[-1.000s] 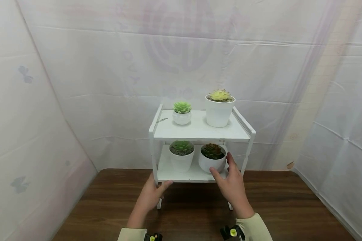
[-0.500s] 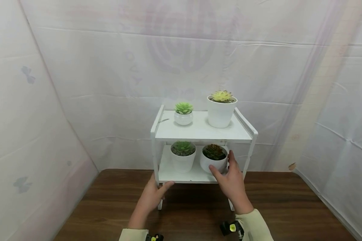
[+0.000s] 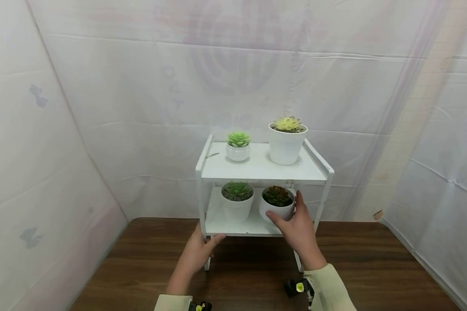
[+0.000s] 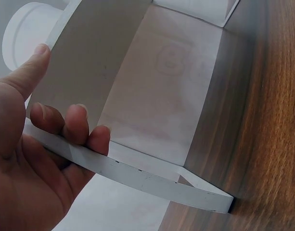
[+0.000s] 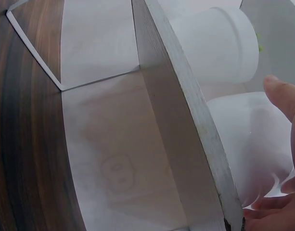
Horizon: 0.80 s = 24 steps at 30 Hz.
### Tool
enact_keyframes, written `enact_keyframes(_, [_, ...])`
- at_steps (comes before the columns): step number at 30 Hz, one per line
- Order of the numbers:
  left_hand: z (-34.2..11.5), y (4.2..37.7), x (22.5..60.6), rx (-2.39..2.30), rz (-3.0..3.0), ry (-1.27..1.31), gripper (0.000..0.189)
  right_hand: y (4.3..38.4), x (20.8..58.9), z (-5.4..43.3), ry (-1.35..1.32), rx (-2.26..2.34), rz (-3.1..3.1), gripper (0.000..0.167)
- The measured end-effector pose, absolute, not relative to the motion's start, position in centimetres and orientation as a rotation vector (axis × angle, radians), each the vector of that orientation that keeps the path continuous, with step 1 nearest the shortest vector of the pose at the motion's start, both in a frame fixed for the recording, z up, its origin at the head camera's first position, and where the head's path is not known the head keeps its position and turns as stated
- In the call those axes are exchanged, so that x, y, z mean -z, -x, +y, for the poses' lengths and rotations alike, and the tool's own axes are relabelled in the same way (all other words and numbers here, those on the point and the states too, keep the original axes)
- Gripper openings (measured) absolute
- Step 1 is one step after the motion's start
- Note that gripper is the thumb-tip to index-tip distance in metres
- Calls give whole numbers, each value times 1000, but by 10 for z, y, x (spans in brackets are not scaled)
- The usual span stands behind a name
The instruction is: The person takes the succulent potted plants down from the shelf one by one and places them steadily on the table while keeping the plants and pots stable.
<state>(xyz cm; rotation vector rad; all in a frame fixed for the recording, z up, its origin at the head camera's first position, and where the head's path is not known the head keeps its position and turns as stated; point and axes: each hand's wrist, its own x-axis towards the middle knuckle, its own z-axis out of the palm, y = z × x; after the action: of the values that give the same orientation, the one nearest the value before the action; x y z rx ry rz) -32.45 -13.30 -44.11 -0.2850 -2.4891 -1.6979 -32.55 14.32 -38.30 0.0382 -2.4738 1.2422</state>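
Note:
A white two-tier shelf (image 3: 303, 173) stands on the wooden table. At its front left leg, my left hand (image 3: 194, 250) grips the frame; in the left wrist view its fingers (image 4: 76, 124) curl round the white leg (image 4: 157, 184) while the thumb lies along the lower board's edge. My right hand (image 3: 301, 235) holds a reddish-green succulent (image 3: 277, 196) in a round white pot (image 5: 253, 137) on the right of the lower tier. The thumb is across the pot's front, the fingers along its right side. Beside it sits a green succulent (image 3: 237, 191) in a taller white pot.
On the upper tier are a small green succulent (image 3: 238, 140) in a round white pot and a pale yellow succulent (image 3: 288, 124) in a larger white pot. Light cloth walls (image 3: 155, 108) enclose the back and sides of the wooden table (image 3: 140, 263).
My right thumb has moved a little left across the front of the round pot, and the fingers have slid up its right side. My left hand keeps its grip on the leg.

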Motion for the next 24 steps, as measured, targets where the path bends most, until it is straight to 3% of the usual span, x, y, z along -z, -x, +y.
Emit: enact_keyframes(24, [-134,326,442,1718,-2479,301,74,336,379,141,-13,-1228,-2485,125])
